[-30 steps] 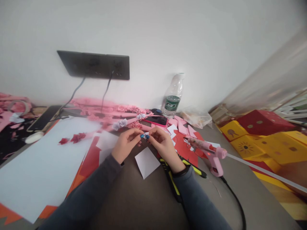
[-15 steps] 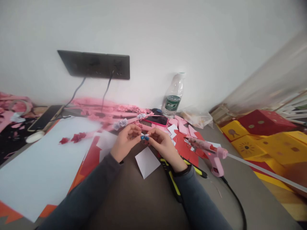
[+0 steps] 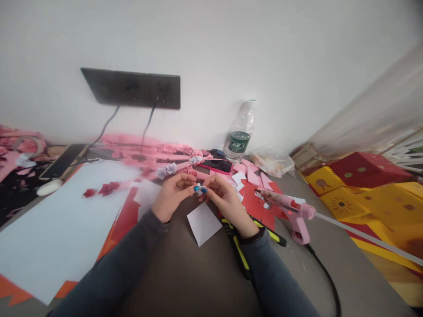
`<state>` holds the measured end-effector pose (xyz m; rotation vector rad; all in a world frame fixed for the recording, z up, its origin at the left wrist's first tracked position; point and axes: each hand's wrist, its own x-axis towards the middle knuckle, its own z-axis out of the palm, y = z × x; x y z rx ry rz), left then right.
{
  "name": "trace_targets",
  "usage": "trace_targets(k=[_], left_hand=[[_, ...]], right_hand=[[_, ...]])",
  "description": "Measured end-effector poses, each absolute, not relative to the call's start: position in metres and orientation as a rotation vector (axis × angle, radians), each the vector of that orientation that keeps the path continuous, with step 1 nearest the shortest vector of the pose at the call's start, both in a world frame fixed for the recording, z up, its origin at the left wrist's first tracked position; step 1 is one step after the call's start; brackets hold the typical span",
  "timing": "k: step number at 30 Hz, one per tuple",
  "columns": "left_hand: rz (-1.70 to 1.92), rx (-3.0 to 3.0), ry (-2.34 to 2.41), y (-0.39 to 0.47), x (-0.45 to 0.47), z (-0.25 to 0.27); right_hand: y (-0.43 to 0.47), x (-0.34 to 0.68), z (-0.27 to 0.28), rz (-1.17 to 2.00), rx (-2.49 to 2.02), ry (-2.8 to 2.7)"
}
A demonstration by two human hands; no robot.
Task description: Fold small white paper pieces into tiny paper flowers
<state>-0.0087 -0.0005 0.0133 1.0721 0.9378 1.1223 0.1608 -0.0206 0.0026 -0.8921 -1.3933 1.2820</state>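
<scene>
Between the fingertips of both hands is a small white paper flower (image 3: 199,189), partly hidden by the fingers. My left hand (image 3: 176,193) pinches it from the left, and my right hand (image 3: 223,198) pinches it from the right. Just below them a white paper square (image 3: 204,224) lies on the grey table (image 3: 185,268). Under my right wrist are scissors with black and yellow handles (image 3: 239,251). Beyond the hands, pink paper strips carry white paper flowers (image 3: 167,170) and red paper flowers (image 3: 109,189).
A pink glue gun (image 3: 291,209) with a long glue stick rests at right, near red paper pieces (image 3: 256,200). Behind stand a water bottle (image 3: 240,136) and a pink-edged phone (image 3: 216,166). White sheets (image 3: 62,224) cover the left; yellow boxes (image 3: 380,204) are at far right.
The fingertips have shifted slightly around the white paper flower, and more of its crumpled petals shows. The rest of the table looks the same.
</scene>
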Motion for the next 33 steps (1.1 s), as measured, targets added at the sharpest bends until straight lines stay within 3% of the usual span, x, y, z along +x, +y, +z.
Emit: trace_targets(k=[21, 33], left_hand=[[1.112, 1.354, 0.996, -0.0007, -0.0108, 0.0092], [1.144, 1.179, 0.955, -0.0021, -0.0097, 0.0142]], right_hand=[[-0.0196, 0.1622, 0.0028, 1.32, -0.894, -1.359], [-0.0202, 0.1604, 0.0054, 1.292, -0.922, -1.38]])
